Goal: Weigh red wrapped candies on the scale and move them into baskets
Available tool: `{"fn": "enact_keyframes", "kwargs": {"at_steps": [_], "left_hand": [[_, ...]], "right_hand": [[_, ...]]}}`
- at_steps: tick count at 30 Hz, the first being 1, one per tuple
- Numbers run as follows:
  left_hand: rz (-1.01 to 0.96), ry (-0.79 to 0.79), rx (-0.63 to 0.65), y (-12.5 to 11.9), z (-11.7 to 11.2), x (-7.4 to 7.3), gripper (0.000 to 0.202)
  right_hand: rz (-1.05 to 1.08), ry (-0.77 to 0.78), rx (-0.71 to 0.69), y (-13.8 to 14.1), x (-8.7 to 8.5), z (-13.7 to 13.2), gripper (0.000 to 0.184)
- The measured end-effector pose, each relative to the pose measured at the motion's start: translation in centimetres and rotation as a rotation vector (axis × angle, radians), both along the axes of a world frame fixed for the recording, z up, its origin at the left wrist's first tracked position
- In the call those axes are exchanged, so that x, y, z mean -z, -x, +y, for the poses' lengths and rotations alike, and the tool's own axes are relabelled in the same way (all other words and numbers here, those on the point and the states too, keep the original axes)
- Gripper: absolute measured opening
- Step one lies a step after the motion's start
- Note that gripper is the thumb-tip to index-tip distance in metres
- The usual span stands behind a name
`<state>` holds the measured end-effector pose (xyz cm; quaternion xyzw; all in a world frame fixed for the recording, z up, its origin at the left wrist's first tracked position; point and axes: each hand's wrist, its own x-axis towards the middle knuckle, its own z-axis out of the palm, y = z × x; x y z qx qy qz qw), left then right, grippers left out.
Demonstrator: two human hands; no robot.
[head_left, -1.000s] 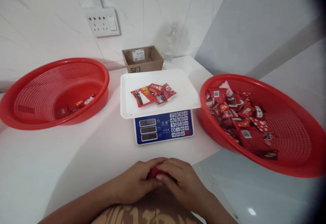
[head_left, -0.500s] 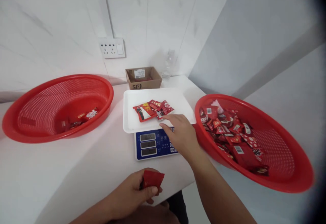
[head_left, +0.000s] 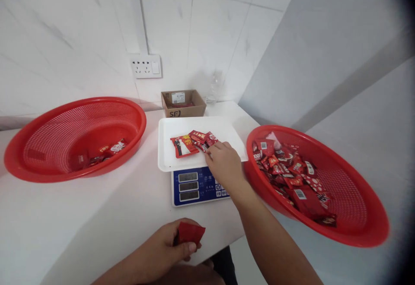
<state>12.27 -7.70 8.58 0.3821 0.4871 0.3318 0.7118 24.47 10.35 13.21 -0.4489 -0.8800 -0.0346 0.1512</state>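
My left hand (head_left: 177, 244) is closed around a red packet (head_left: 191, 233) near the table's front edge, thumb across its lower part. My right hand (head_left: 223, 159) reaches over the front right of the white tray (head_left: 165, 142), its fingers curled down on a small red snack packet (head_left: 210, 139); the fingertips are partly hidden. Left of them, a larger red packet (head_left: 184, 146) with a yellow print lies flat beside other small packets (head_left: 197, 136). Beneath the tray sits a blue weighing scale (head_left: 202, 185) with three small displays; their digits are too faint to read surely.
A red basket (head_left: 129, 103) on the left holds a few packets. Another red basket (head_left: 353, 177), on the right and close to my right forearm, holds many red packets. Behind the tray stand a cardboard box (head_left: 184, 111) and a clear bottle (head_left: 213, 88). A wall socket (head_left: 145, 66) is above.
My right hand has moved slightly forward and its fingers have closed down over the small packets. My left hand still holds its red packet. The view has shifted a little.
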Motion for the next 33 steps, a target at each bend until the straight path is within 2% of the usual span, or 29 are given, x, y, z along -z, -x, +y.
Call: {"fn": "enact_keyframes", "kwargs": {"at_steps": [6, 16, 20, 23, 26, 28, 30, 31, 33], "left_hand": [[0.002, 0.017, 0.002, 0.0, -0.2, 0.3, 0.033], [0.017, 0.024, 0.015, -0.3, -0.5, 0.0, 0.032], [0.006, 0.012, 0.006, -0.2, -0.6, 0.1, 0.032], [-0.045, 0.026, -0.011, -0.1, -0.6, 0.3, 0.037], [-0.168, 0.098, -0.091, -0.1, -0.5, 0.5, 0.044], [-0.306, 0.136, -0.163, -0.1, -0.3, 0.6, 0.049], [-0.453, 0.137, -0.185, -0.2, -0.2, 0.4, 0.057], [-0.515, 0.133, -0.159, -0.3, -0.1, 0.2, 0.061], [-0.581, 0.106, -0.09, -0.4, 0.1, -0.3, 0.067]], "right_hand": [[0.026, -0.014, -0.015, -0.9, 0.1, 0.1, 0.016], [0.003, -0.002, 0.034, -0.1, 0.5, 0.7, 0.014], [0.105, -0.023, 0.008, -1.2, 0.5, 0.3, 0.013], [0.26, -0.009, -0.017, -2.8, -0.9, -1.4, 0.01], [0.447, 0.16, -0.116, -4.9, -2.8, -4.6, 0.009], [0.509, 0.401, -0.299, -6.0, -3.4, -7.0, 0.01], [0.497, 0.635, -0.455, -6.7, -3.0, -9.1, 0.012], [0.485, 0.718, -0.491, -6.9, -2.6, -9.8, 0.014], [0.483, 0.815, -0.476, -7.0, -1.2, -10.8, 0.017]]}}
